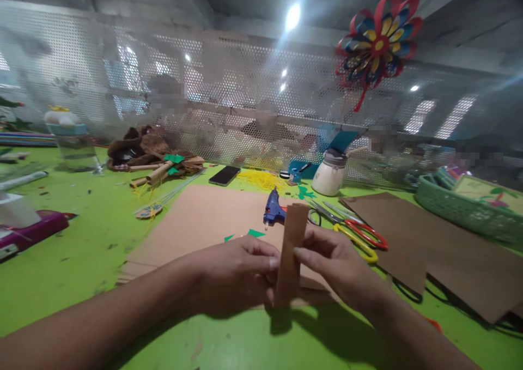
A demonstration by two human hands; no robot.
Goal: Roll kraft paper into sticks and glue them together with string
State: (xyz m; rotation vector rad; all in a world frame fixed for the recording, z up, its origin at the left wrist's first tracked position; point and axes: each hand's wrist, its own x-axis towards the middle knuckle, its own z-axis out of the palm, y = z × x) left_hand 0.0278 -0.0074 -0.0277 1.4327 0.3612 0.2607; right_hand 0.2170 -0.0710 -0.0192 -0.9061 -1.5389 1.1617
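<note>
A folded strip of brown paper [291,261] stands upright between my two hands, close to the table's front. My left hand [241,269] pinches its left edge low down. On the other side, my right hand [337,264] grips it, with the thumb on its near face and the other fingers behind. Under and beyond the hands lies a stack of large brown paper sheets [196,223]. Small green paper scraps [256,232] rest on the stack. Just past the strip is a blue glue gun [273,206], partly hidden by it.
Scissors with red and yellow handles [363,234] lie right of my hands. Dark brown paper bags [408,228] and a green basket [461,201] are further right. At the back are a phone [224,175], yellow paper shreds [263,180] and a white jar [328,176]. A purple device [36,231] sits left.
</note>
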